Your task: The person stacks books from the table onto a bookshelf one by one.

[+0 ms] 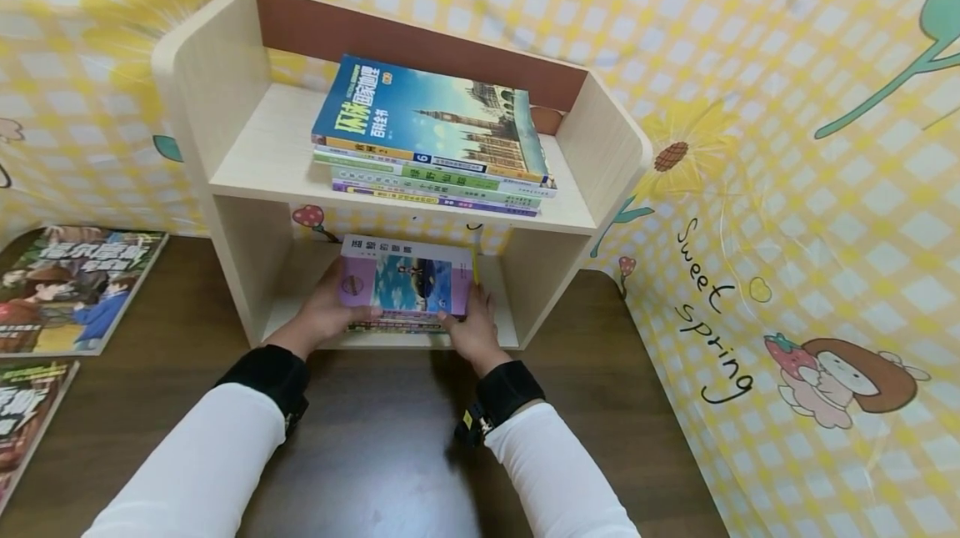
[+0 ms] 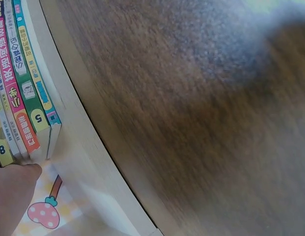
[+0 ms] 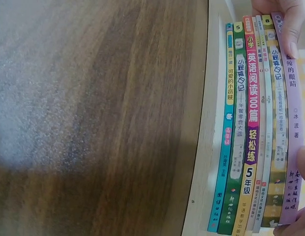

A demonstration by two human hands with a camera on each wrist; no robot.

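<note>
A stack of thin books (image 1: 405, 317) lies flat in the lower compartment of a small pale wooden shelf (image 1: 247, 154). Its top book is purple with a blue picture (image 1: 408, 279). My left hand (image 1: 322, 313) grips the stack's left side, and my right hand (image 1: 472, 325) grips its right side. In the right wrist view the spines (image 3: 251, 137) face out over the shelf's front edge, and my right fingers (image 3: 290, 24) curl over the purple book's spine (image 3: 292, 123). In the left wrist view a fingertip (image 2: 15, 191) touches the end of the spines (image 2: 24, 88).
Another flat pile of books (image 1: 431, 117), topped by a blue cover, fills the upper shelf. Two comic magazines (image 1: 67, 288) (image 1: 22, 413) lie at the left on the dark wooden table (image 1: 390, 438). Yellow checked walls close in behind and to the right.
</note>
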